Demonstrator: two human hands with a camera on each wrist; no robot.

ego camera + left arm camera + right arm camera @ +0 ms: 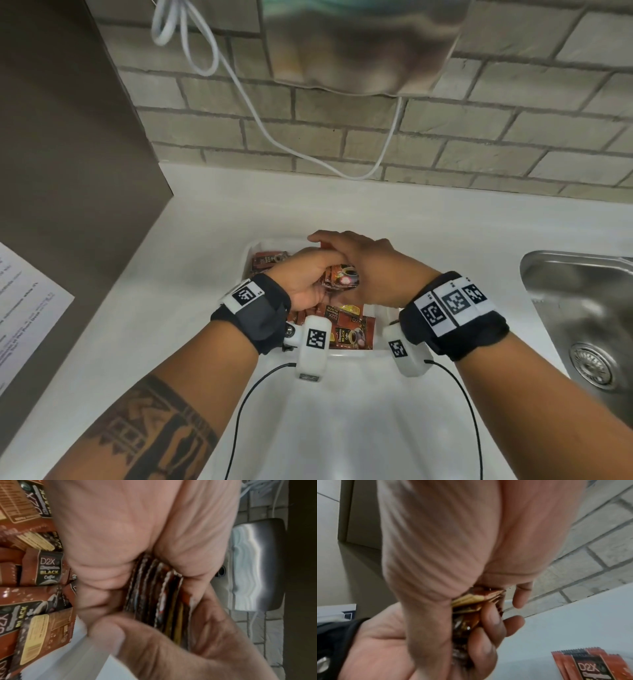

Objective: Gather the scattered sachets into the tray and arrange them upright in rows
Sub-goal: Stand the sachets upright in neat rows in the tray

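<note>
A white tray (pixel 251 247) sits on the white counter in the head view. Over it my left hand (pixel 305 279) grips a stack of brown coffee sachets (pixel 342 279) from the left. My right hand (pixel 363 263) wraps over the same stack from the right and above. The left wrist view shows the stack (pixel 154 595) edge-on, squeezed between my left palm (pixel 137 520) and my right hand's fingers (pixel 197 649). In the right wrist view the stack (pixel 471 601) sits between my right hand (pixel 453 534) and my left hand (pixel 385 635). Several loose sachets (pixel 346 325) lie flat in the tray.
A steel sink (pixel 582 325) is set into the counter at the right. A printed sheet (pixel 27 308) lies at the left beside a grey panel (pixel 68 137). A white cable (pixel 308 154) hangs along the brick wall under a metal dispenser (pixel 359 44).
</note>
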